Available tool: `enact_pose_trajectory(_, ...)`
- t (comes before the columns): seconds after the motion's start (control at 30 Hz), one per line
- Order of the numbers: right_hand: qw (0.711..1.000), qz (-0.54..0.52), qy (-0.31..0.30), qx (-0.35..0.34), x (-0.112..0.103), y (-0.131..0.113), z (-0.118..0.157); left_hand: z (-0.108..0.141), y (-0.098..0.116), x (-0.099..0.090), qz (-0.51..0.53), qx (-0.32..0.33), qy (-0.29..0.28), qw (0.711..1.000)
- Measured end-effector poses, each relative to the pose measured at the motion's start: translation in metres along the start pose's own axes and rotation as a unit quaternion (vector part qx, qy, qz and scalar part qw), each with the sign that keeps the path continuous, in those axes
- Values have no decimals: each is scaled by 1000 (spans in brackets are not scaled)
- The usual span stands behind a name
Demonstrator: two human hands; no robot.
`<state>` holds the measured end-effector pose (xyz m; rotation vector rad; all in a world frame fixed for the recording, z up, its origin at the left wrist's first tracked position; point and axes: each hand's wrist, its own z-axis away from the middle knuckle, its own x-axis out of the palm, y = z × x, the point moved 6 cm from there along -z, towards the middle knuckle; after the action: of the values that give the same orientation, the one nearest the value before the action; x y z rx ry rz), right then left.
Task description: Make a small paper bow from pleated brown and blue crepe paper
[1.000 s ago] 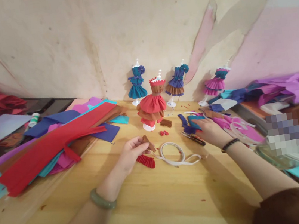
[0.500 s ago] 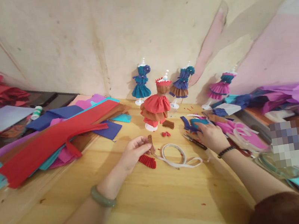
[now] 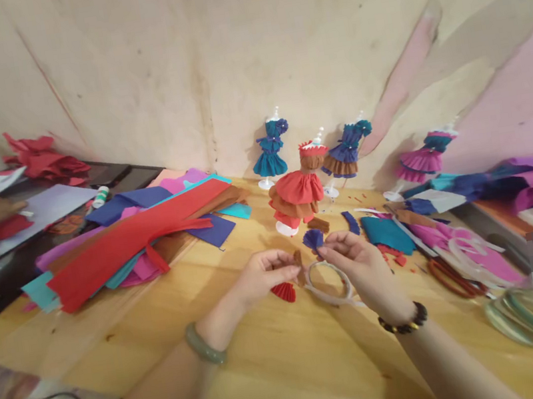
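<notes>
With hands apart, a brown strip (image 3: 300,273) is pinched in the left hand (image 3: 261,274) at ten o'clock from the tape roll (image 3: 332,300), a pleated blue piece (image 3: 312,240) in the right hand (image 3: 365,271) at twelve, whose folds could be sprung open by a slackened pinch.

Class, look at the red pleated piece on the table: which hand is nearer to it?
Left. The left hand is close beside the red pleated piece; the right hand is farther off, across the white tape ring.
</notes>
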<state>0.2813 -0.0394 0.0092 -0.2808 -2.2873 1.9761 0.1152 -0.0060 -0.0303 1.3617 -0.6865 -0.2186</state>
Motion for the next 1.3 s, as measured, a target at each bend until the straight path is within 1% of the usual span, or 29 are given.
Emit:
enact_pose_trajectory(0.1, 999, -32, -2, 1, 11, 5, -1, 5, 10, 4, -24, 28, -15, 999)
enact_pose_trajectory(0.23, 998, -54, -13, 0, 16, 12, 1, 10, 19, 8, -38, 73, -24, 996)
enact_pose_trajectory(0.3, 998, -64, -20, 8, 17, 16, 3, 10, 18, 9, -30, 68, -19, 997)
enact_pose_trajectory(0.4, 996, -80, -16, 24, 16, 20, 5, 9, 14, 7, -18, 54, -6, 998)
enact_pose_trajectory(0.57, 992, -113, -22, 59, 18, 25, 8, 7, 13, 1, -19, 57, 13, 998)
enact_pose_trajectory(0.77, 991, -119, -42, 53, 22, 23, 11, 4, 11, -6, -5, 79, 22, 997)
enact_pose_trajectory(1.0, 990, -118, -47, 65, 22, 28, 12, 3, 11, -5, 12, 82, 14, 996)
enact_pose_trajectory(1.1, 996, -77, -35, 33, 19, 24, 11, 4, 12, -4, 17, 82, 9, 996)
enact_pose_trajectory(1.2, 999, 7, -12, -32, 15, 16, 12, 4, 13, -4, 21, 78, 17, 997)
enact_pose_trajectory(1.3, 991, 91, 16, -98, 14, 7, 15, 4, 13, -5, 27, 69, 26, 997)
